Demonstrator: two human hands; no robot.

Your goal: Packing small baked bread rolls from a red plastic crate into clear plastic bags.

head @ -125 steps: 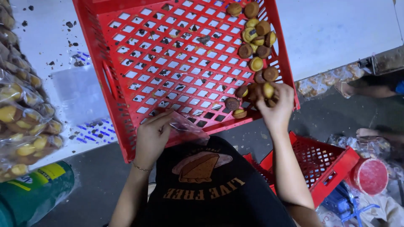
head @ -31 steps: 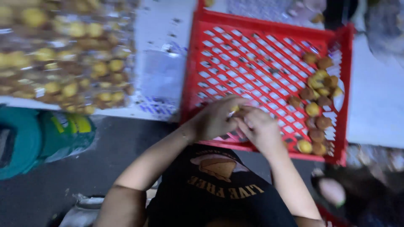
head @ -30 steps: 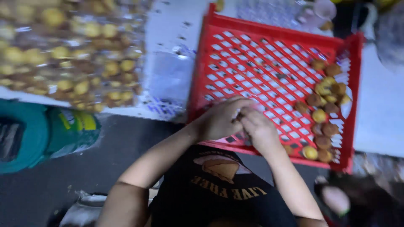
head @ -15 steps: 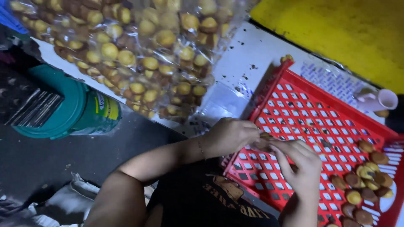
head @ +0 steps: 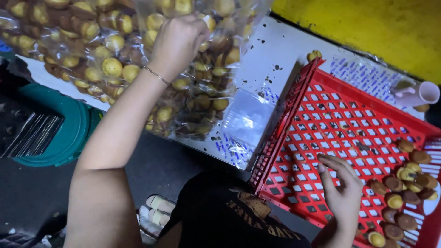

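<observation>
I see a clear bag of small cakes [head: 193, 92] lying on top of a big pile of the same bags [head: 78, 50] at the far left of the white counter [head: 275, 73]. The little cakes inside are round, yellow on top and brown on the sides. My left hand [head: 177, 41] is closed in a fist on the top of that bag, with the plastic pinched inside the fingers. A thin bracelet [head: 156, 76] sits on that wrist. My right hand [head: 340, 193] is over the red crate [head: 335, 119], which lies on the counter to the right of the bags. This hand is loose, with the fingers bent a little and resting on the red grid. It holds nothing that I can see. More loose cakes [head: 404, 183] lie in a heap at the right end of the crate, near my right hand but not touching it. One small cake [head: 314, 55] sits by the far corner of the crate. Flat, empty clear bags [head: 248, 124] lie on the counter between the pile and the crate. Dark crumbs are spread over the white top there. A pink cup [head: 418, 94] lies on its side beyond the crate, next to a yellow wall [head: 367, 27]. Down on the left, below the counter, stands a green bin [head: 59, 133].
</observation>
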